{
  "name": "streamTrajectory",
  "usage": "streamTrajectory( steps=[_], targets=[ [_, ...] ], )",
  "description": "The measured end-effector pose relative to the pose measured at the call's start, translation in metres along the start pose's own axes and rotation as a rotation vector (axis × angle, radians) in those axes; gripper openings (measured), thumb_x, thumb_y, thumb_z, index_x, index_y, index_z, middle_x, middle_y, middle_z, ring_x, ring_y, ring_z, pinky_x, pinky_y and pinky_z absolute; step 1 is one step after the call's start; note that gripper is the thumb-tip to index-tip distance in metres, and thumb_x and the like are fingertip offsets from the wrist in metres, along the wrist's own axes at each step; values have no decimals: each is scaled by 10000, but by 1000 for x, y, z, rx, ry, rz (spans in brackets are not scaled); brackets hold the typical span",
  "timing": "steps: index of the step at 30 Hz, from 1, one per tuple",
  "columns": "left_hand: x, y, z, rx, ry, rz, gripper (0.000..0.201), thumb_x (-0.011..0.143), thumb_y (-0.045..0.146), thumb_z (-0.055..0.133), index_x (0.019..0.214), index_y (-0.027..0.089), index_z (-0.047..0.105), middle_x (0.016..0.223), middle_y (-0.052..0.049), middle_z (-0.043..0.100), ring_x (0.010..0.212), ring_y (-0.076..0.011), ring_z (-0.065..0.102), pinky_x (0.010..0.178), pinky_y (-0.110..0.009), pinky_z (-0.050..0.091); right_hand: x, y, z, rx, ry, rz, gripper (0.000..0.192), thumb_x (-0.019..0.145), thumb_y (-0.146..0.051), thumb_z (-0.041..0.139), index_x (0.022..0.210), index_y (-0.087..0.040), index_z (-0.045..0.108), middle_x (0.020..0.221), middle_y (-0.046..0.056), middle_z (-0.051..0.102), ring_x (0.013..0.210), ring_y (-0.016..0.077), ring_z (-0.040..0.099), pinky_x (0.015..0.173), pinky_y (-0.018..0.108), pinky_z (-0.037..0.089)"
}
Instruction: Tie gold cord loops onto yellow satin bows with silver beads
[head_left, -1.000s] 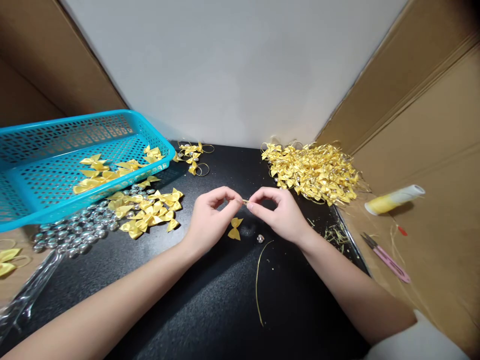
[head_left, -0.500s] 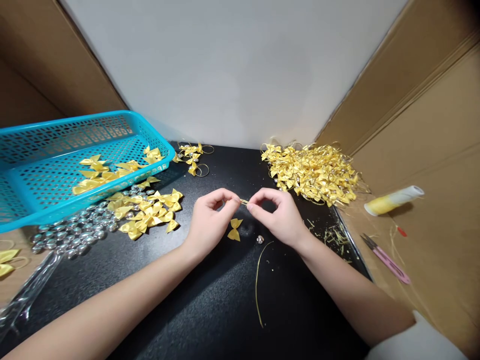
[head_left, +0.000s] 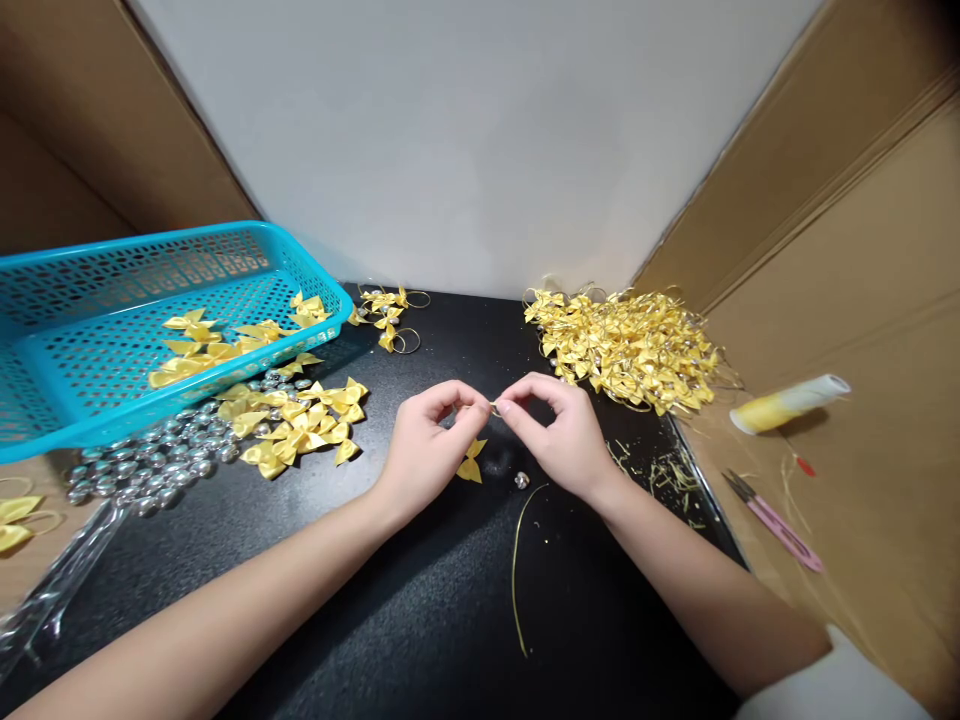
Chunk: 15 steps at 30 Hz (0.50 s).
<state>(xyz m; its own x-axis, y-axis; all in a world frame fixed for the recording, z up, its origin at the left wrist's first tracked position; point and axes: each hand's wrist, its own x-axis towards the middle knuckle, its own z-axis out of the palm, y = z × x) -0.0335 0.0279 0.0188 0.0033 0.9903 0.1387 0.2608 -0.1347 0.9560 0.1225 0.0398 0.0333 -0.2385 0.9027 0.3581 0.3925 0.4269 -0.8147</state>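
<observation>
My left hand [head_left: 433, 440] and my right hand [head_left: 559, 430] meet fingertip to fingertip over the black tabletop. Both pinch a short bit of gold cord [head_left: 493, 406]; most of it is hidden by the fingers. Just below my left fingers lies a yellow ribbon bow [head_left: 471, 466], partly covered by that hand. A small silver bell [head_left: 522, 481] rests under my right hand. Beside the bell, a loose length of gold cord [head_left: 515, 570] curves toward the table's front.
A blue plastic basket [head_left: 135, 425] with yellow bows stands left. In front of it lie silver bells [head_left: 142, 460] and loose bows [head_left: 304, 430]. A heap of corded bows [head_left: 630, 345] sits back right, near cord scraps, pink thread snips [head_left: 780, 530] and a yellow-white tube [head_left: 787, 403].
My hands have drawn closer together, so less cord shows between the fingertips. My left hand has shifted slightly right and covers more of the bow below it.
</observation>
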Motion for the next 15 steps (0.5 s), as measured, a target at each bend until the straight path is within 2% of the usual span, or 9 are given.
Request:
streamTrajectory(
  steps=[4,8,10,13,15],
  targets=[
    [2,2,-1,-25,-23,-51,207,791,314,571,657,165,626,617,22,573,611,-126,488,605,-242,377,5,3,-6,31,55,18,118,833,-193,591,719,-186,622,721,8,651,707,146,592,693,285,471],
    [5,3,-4,-43,20,-119,189,762,309,565,644,176,630,608,18,564,600,-134,471,540,-240,322,12,9,-21,59,165,39,105,855,-242,572,766,-190,596,741,7,621,719,147,582,709,298,469],
    [7,3,-6,-77,31,-126,173,745,288,553,623,183,617,580,29,534,570,-126,440,522,-240,299,15,10,-29,36,171,36,107,866,-251,560,781,-193,590,742,6,611,718,148,579,711,304,468],
    [8,5,-6,-126,12,-119,162,727,262,538,601,186,604,526,52,472,513,-106,365,514,-240,283,17,7,-38,-83,173,-44,75,867,-227,557,820,-199,609,807,20,637,787,163,595,754,321,474],
    [8,7,-6,-149,-12,-116,160,726,259,542,604,184,613,526,55,480,505,-99,349,514,-240,281,16,3,-38,-156,183,-115,79,852,-213,582,910,-202,633,909,39,662,869,179,602,809,345,473]
  ],
)
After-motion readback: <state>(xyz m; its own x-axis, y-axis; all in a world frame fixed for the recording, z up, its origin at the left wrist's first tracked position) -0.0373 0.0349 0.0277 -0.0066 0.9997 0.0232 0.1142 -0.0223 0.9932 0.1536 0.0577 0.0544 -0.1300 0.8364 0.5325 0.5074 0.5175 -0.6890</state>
